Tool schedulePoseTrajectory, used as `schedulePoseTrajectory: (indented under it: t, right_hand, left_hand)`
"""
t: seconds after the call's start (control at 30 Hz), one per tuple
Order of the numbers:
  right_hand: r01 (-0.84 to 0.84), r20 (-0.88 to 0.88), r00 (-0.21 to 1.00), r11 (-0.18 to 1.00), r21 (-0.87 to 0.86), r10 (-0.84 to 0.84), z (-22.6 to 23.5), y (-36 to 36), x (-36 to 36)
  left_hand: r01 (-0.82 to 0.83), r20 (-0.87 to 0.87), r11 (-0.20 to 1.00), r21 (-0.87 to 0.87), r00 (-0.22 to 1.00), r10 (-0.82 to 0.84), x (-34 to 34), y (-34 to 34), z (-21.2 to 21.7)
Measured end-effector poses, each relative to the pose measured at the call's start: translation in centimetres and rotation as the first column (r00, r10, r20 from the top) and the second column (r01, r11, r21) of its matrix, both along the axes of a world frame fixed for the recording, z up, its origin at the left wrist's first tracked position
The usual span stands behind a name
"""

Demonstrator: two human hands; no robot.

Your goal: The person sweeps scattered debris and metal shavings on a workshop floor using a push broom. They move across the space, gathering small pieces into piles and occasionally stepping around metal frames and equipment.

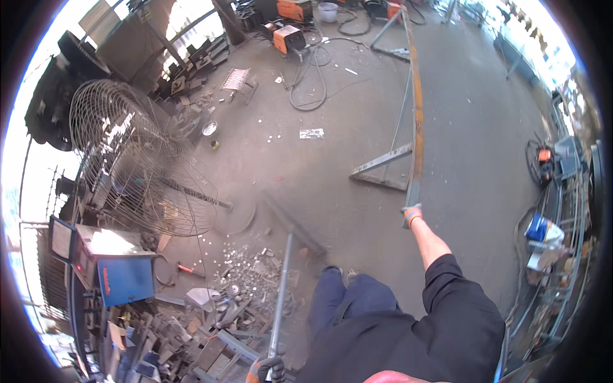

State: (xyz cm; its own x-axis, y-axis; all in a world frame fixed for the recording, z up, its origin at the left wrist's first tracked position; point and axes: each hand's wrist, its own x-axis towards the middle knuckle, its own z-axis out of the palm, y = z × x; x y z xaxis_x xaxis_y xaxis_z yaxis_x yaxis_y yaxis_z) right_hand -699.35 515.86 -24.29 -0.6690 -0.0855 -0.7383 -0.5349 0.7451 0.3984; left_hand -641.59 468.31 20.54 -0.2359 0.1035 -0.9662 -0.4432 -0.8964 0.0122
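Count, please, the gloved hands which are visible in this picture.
2. The left hand grips the pole at the lower edge, left of centre. The right hand is at the near end of the long beam. I see no others.

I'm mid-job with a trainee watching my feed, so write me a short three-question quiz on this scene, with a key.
1. What does the person's left hand hold?
2. Which is at the near end of the rusty beam: A, the hammer; B, the stool; or C, the right hand?
3. True or false: the fan stands to the right of the beam.

Key
1. The pole of a broom.
2. C.
3. False; it stands to the left.
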Motion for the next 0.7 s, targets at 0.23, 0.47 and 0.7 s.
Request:
schedulePoseTrajectory:
  t: [0.23, 0.47, 0.7]
  right_hand:
    - [-0.114, 0.082, 0.985, 0.935, -0.337, 0.15, 0.3, -22.4, -1.5]
    - [-0.226, -0.128, 0.974, 0.758, -0.612, 0.188, 1.2, -53.1, -6.0]
    - [-0.37, -0.216, 0.819, 0.2, -0.907, 0.532, 8.9, -58.5, -12.0]
  left_hand:
    - [0.133, 0.089, 0.99, 0.043, 0.987, -0.136, -0.9, -4.2, -0.9]
    - [0.226, 0.106, 0.968, -0.114, 0.971, -0.214, -3.8, -1.9, -2.5]
    - [0.558, 0.293, 0.753, -0.35, 0.828, -0.478, -10.2, 1.7, -2.6]
